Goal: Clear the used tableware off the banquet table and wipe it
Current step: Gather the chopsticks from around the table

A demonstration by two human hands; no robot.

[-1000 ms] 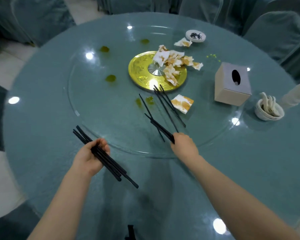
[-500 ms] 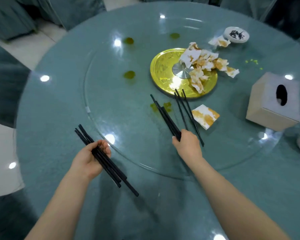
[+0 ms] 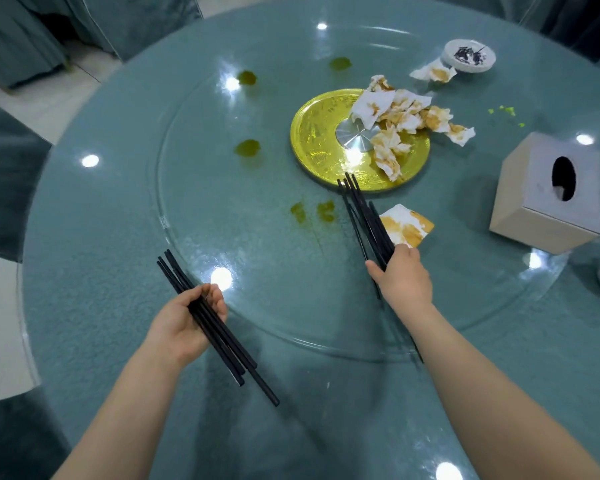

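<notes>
Scattered chopsticks (image 3: 368, 220) are now bunched in the right hand (image 3: 404, 277); left hand (image 3: 184, 323) grips another bundle (image 3: 215, 327). Loose grip, so sticks could slide onto the glass (image 3: 222, 202).

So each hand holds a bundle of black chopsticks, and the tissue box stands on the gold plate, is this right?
Not quite. The head view shows the tissue box on the glass beside the gold plate, apart from it. The left hand and right hand do each hold black chopsticks.
</notes>
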